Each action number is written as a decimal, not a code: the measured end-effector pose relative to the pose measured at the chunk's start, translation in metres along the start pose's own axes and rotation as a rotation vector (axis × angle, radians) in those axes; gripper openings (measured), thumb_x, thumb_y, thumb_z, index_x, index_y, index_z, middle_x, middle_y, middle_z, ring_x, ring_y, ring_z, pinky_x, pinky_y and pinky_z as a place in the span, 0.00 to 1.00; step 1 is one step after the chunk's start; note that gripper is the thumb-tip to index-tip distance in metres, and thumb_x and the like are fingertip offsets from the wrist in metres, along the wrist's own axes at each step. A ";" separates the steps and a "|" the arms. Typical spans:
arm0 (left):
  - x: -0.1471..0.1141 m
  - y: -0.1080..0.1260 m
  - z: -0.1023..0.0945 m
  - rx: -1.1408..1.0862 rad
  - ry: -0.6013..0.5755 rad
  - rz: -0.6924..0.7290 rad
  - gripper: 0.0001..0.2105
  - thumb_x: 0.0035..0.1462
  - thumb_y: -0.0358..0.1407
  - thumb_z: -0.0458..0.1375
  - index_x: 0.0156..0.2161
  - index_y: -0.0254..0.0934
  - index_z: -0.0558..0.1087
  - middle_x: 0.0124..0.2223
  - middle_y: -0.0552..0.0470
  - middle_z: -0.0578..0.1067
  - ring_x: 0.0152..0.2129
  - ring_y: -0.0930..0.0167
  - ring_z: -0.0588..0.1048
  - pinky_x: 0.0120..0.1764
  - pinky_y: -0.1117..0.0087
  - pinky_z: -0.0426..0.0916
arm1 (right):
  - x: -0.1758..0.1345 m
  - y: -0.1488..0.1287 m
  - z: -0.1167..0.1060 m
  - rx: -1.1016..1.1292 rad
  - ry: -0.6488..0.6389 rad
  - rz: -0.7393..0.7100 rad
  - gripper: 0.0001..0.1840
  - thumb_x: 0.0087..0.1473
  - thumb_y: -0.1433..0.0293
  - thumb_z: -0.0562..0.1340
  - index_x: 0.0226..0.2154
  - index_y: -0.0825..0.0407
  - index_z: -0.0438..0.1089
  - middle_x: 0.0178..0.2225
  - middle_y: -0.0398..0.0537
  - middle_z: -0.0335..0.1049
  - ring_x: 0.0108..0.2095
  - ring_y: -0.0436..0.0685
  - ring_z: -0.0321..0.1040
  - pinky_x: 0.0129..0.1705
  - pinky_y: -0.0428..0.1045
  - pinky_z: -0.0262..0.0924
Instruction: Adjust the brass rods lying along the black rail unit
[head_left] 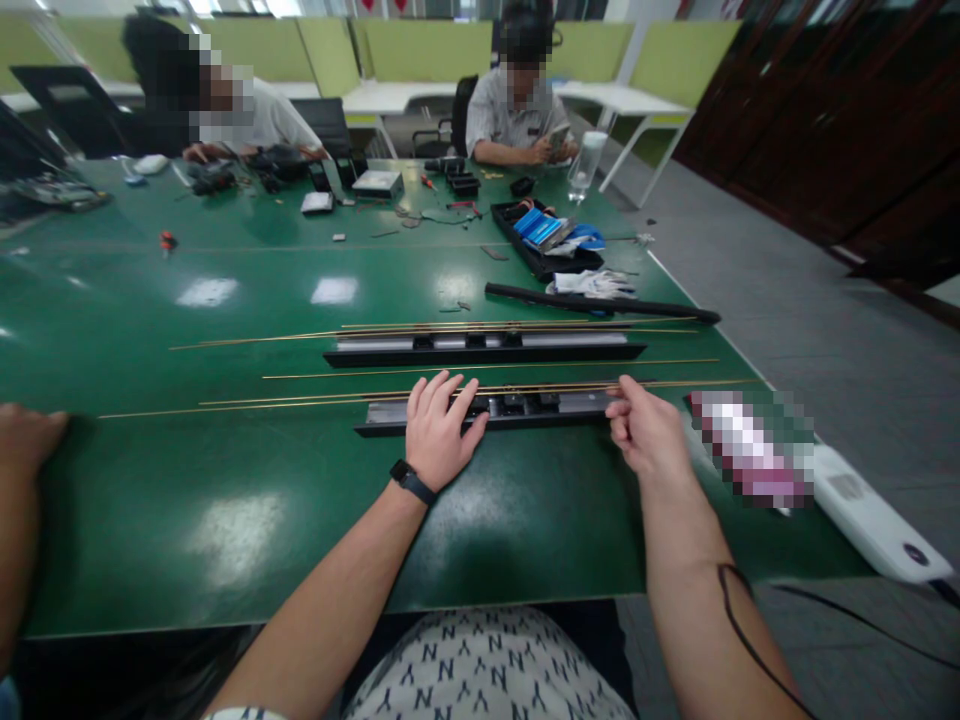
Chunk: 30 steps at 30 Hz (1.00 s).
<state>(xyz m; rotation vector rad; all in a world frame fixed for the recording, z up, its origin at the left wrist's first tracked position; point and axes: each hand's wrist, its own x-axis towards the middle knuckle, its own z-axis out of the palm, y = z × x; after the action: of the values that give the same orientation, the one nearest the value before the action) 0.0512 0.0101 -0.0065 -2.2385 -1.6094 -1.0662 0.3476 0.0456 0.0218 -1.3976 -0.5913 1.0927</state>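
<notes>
A long black channel [487, 424] with a grey inside and several small black blocks lies across the green table in front of me. Thin brass-coloured rods [330, 397] run along its far edge and stick out well past its left end. My left hand [441, 430], with a dark watch on the wrist, rests flat over the channel's left part, fingers stretched out. At the channel's right end, my right hand [649, 425] is pinched around a thin brass rod; the fingertips partly hide the grip. Another rod [315, 375] lies just beyond.
Farther off sits a second black channel [487, 355] with rods across it, then a black bar [600, 300], gloves [592, 284] and a black tray [525, 245]. A white device [862, 510] stands at the right edge. Another person's hand [34, 430] rests at left; two people sit opposite.
</notes>
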 end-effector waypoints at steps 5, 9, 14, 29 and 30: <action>0.000 0.000 -0.001 0.001 -0.009 -0.005 0.21 0.65 0.42 0.61 0.62 0.43 0.72 0.60 0.44 0.76 0.64 0.57 0.69 0.69 0.49 0.54 | -0.004 0.001 0.003 -0.005 -0.073 0.005 0.14 0.51 0.61 0.72 0.29 0.54 0.73 0.16 0.41 0.68 0.08 0.45 0.52 0.07 0.40 0.40; -0.001 0.000 0.000 0.006 -0.006 -0.001 0.21 0.65 0.42 0.61 0.62 0.42 0.73 0.60 0.44 0.76 0.64 0.58 0.69 0.69 0.49 0.54 | -0.001 -0.002 0.000 0.026 0.051 -0.030 0.13 0.53 0.62 0.71 0.28 0.53 0.71 0.16 0.41 0.67 0.08 0.45 0.53 0.07 0.40 0.41; -0.001 0.000 -0.001 0.013 0.000 0.009 0.21 0.65 0.42 0.61 0.61 0.41 0.73 0.60 0.43 0.76 0.63 0.57 0.69 0.69 0.49 0.54 | 0.000 0.002 -0.001 -0.020 -0.044 -0.004 0.17 0.52 0.58 0.72 0.30 0.54 0.72 0.17 0.42 0.68 0.08 0.45 0.52 0.06 0.41 0.39; 0.000 0.000 0.000 0.021 0.009 0.012 0.21 0.66 0.43 0.61 0.61 0.41 0.73 0.60 0.44 0.76 0.63 0.58 0.69 0.69 0.50 0.54 | -0.001 0.003 0.000 -0.001 -0.059 0.013 0.15 0.53 0.60 0.72 0.30 0.54 0.72 0.17 0.41 0.68 0.08 0.45 0.53 0.07 0.40 0.40; 0.000 0.000 0.000 0.019 0.008 0.011 0.21 0.65 0.43 0.61 0.61 0.42 0.73 0.60 0.44 0.76 0.63 0.58 0.69 0.69 0.50 0.54 | -0.001 0.003 0.000 0.006 -0.050 0.006 0.15 0.53 0.61 0.72 0.30 0.54 0.72 0.17 0.41 0.68 0.08 0.45 0.52 0.07 0.40 0.40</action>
<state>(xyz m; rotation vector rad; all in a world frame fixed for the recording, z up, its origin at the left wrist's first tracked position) 0.0512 0.0098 -0.0064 -2.2257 -1.5950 -1.0509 0.3465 0.0441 0.0190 -1.3713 -0.6201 1.1365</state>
